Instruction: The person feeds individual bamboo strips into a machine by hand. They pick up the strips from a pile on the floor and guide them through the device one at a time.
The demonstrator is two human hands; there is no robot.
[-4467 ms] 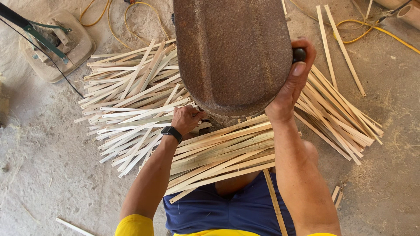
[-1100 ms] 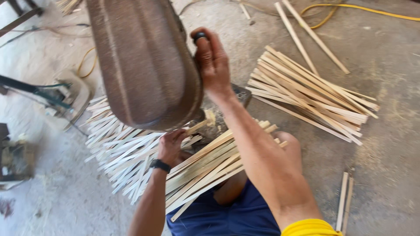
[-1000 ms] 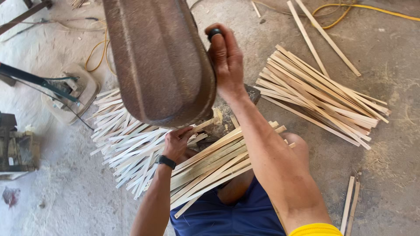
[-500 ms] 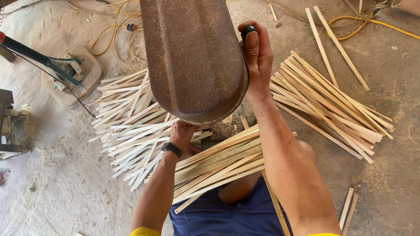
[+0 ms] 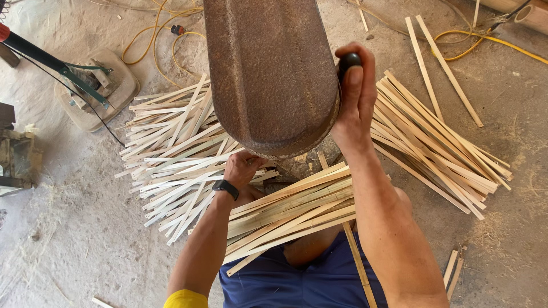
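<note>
A rusty brown metal housing [image 5: 268,74] of a machine fills the top middle of the head view. My right hand [image 5: 354,97] is closed around a black knob [image 5: 348,59] on the housing's right side. My left hand [image 5: 242,168] reaches under the housing's lower rim, fingers curled around thin bamboo strips there; a black watch sits on that wrist. A bundle of bamboo strips [image 5: 291,208] lies across my lap. What the left hand holds under the housing is partly hidden.
A pale heap of split strips [image 5: 171,154] lies on the ground at left, a longer pile of strips [image 5: 434,148] at right. Yellow cables [image 5: 160,34] run along the top. A machine base with a black pole [image 5: 97,85] stands upper left.
The view has swung right and steadied, so the housing now sits upright in the middle. Both hands stay in their places, right on the knob, left under the housing.
</note>
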